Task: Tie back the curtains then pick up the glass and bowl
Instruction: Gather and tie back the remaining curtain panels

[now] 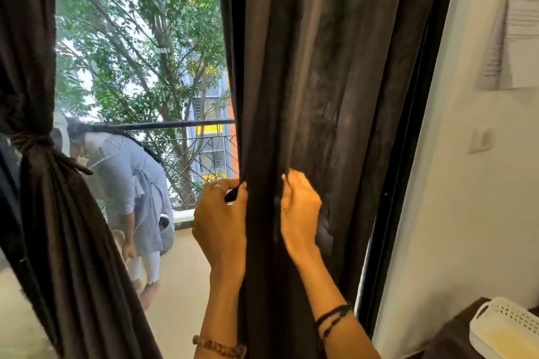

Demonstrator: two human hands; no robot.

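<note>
Dark brown right curtain point(320, 96) hanging gathered; left curtain point(38, 154) already tied.

Both forearms rise from the lower edge of the view, roughly parallel, wrists straight. The left hand point(221, 220) is raised with its back toward the camera, fingers curled inward, thumb and forefinger closed in a pinching grip; a ring shows on one finger and a beaded band circles the wrist. The right hand point(300, 213) sits just beside it at similar height, fingers curled forward; dark cords wrap its forearm.
</note>
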